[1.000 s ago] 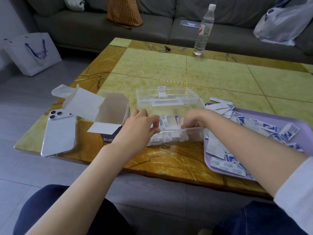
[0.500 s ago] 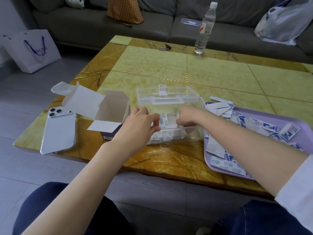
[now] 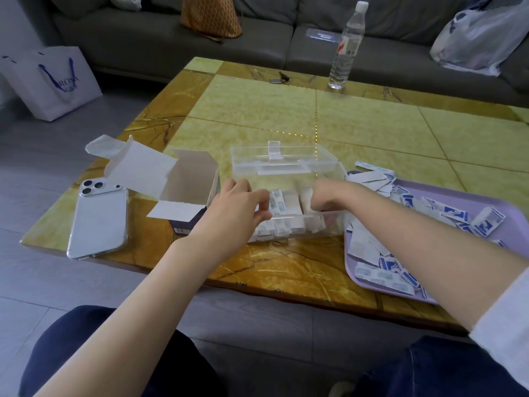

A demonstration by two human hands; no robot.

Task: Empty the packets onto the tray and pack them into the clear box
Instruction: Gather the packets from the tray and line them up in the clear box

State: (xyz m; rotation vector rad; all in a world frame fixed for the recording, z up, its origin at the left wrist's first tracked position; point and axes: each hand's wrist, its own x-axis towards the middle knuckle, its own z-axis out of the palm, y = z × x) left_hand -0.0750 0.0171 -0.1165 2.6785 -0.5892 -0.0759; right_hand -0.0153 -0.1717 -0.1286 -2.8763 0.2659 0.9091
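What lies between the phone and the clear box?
In the head view, an open cardboard carton lies between the phone and the clear box.

Counted on yellow marble table [image 3: 257, 110]: one clear lidded plastic box [image 3: 283, 164], one lilac plastic tray [image 3: 512, 209], one open white cardboard carton [image 3: 189, 179], one white smartphone [image 3: 98, 219], one clear plastic water bottle [image 3: 346, 50]; white-and-blue packets [image 3: 486, 222] too many for tally.

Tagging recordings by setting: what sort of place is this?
Most likely a home living room: a grey sofa behind a low marble-patterned coffee table, with a shopping bag on the floor.
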